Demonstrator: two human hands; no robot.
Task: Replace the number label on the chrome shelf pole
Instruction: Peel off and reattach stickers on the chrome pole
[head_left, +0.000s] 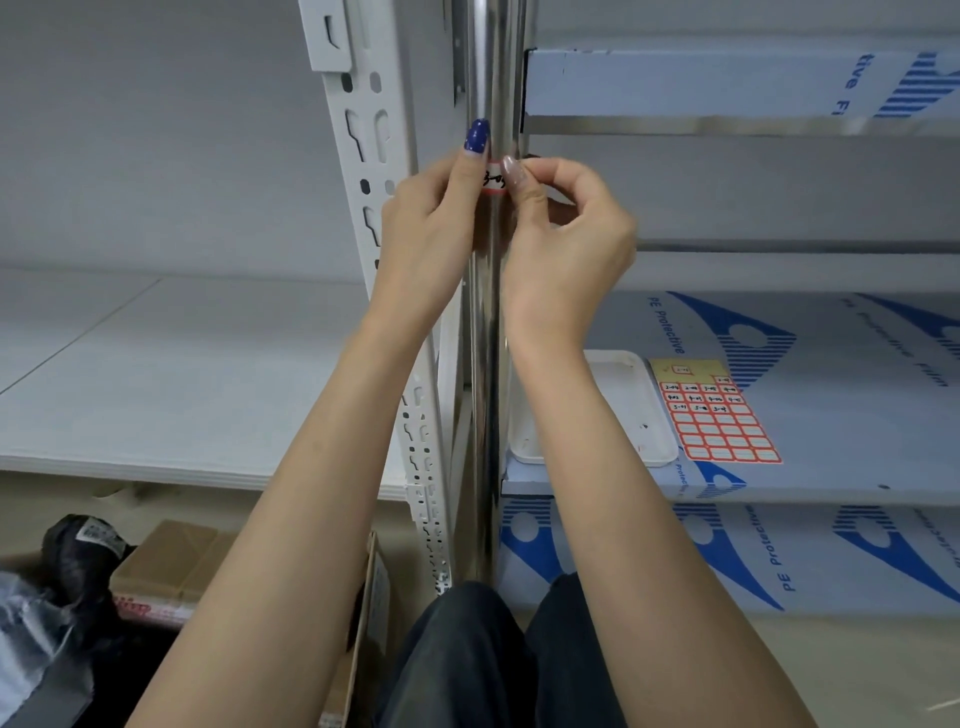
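The number label (494, 177) sits on the chrome pole (485, 312), pinched between the left hand (431, 228) thumb and the right hand (561, 228) fingertips. Whether it is coming off or going on cannot be told; either way, work slowly from one edge. The label sheet (714, 415) lies on the shelf (831, 441), lower right.

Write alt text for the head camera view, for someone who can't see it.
Two bare hands, left hand and right hand, pinch a small red-edged number label against a vertical chrome pole. On the film-covered shelf to the right lie a white tray and a red label sheet.
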